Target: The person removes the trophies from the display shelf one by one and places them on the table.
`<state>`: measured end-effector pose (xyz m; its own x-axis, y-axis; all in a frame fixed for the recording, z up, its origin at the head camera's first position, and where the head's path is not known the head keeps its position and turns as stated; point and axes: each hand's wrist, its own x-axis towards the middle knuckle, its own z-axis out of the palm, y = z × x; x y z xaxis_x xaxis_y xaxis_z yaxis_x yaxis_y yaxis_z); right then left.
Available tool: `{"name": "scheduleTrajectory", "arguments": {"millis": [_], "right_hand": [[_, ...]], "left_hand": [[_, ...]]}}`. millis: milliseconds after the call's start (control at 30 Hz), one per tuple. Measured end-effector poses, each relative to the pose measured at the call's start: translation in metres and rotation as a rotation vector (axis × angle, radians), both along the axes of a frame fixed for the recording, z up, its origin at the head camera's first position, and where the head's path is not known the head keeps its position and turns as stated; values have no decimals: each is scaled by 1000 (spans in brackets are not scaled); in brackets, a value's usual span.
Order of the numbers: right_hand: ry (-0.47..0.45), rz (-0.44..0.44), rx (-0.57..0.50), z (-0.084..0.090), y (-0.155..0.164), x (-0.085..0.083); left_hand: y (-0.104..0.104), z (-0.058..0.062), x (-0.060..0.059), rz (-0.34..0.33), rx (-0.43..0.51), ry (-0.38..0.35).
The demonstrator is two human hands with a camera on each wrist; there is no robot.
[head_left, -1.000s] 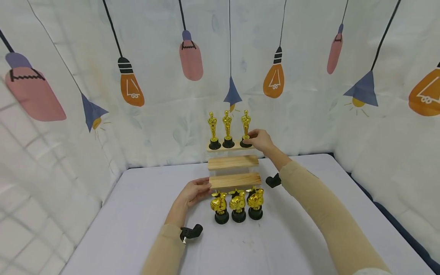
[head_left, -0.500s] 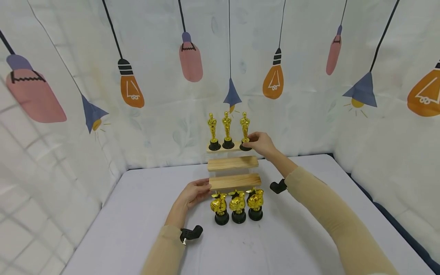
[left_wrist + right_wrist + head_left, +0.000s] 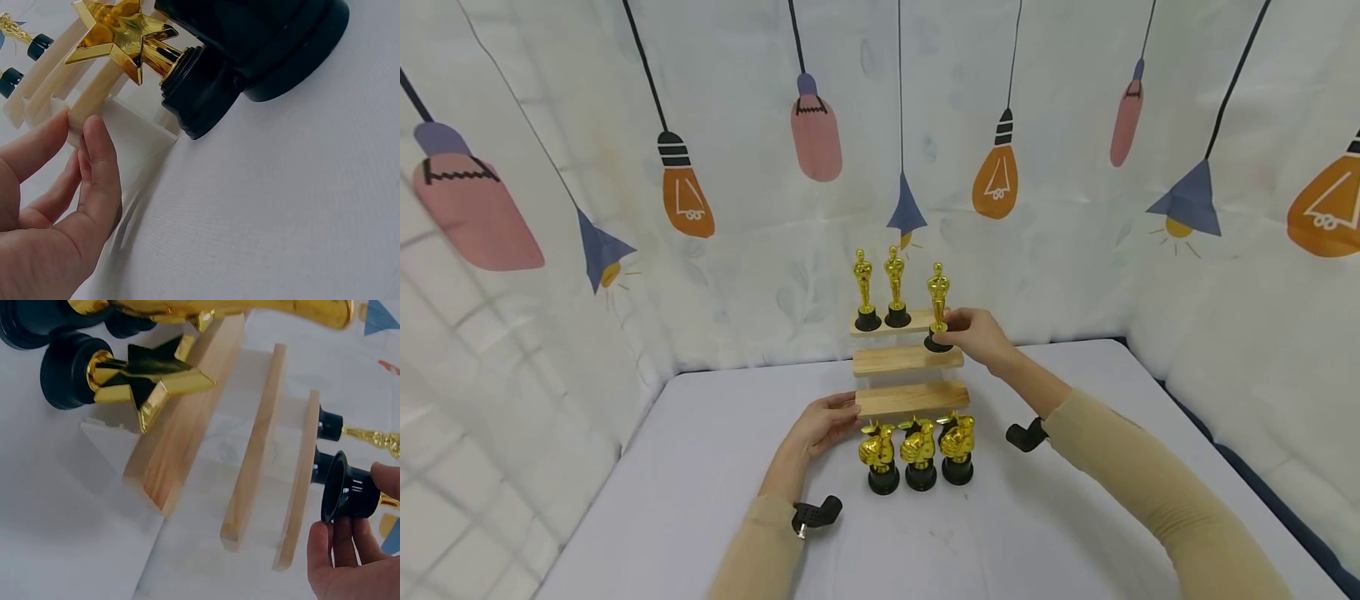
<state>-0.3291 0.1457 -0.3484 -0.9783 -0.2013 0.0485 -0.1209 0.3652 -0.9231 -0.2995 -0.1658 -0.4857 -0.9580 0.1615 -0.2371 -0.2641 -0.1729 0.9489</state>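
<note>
A: Starting at the left of the head view, what was the left hand [image 3: 824,425] doing?

B: It rested against the left end of the bottom wooden step [image 3: 912,398], low in the middle of the frame. In the left wrist view the fingers [image 3: 100,164] lay fairly straight against the white side of the tiered stand [image 3: 134,128], thumb behind, not wrapped round anything. The forearm lay low over the white table [image 3: 685,467].

A: And further right?

B: Three star trophies [image 3: 919,452] stood in a row just in front of the bottom step. Above them, two gold figure statuettes [image 3: 880,287] stood on the top step [image 3: 887,322]. The third statuette [image 3: 937,307] was pinched in the right hand [image 3: 976,335], just right of centre, upright, its black base [image 3: 347,487] off the top step and hanging over the right part of the middle step [image 3: 907,359].

A: How would that move best be handled?

B: I would judge a low pinch near the base to be right, with the figure kept vertical. The left hand bracing the stand seemed wise, since the two neighbours stood close and looked easy to topple.

A: The right arm's pose?

B: It reached up from the lower right corner, elbow low, wrist slightly bent, fingers [image 3: 340,547] curled under the base.
</note>
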Motion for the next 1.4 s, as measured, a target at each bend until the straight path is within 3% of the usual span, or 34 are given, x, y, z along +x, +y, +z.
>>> {"name": "scheduleTrajectory", "arguments": {"millis": [200, 900, 1400], "right_hand": [[1, 34, 0, -3, 2, 16], [13, 103, 0, 13, 7, 69], [-6, 182, -41, 0, 3, 105]], "left_hand": [[1, 0, 0, 12, 10, -7], [2, 0, -2, -8, -6, -7], [0, 0, -2, -12, 4, -29]]}}
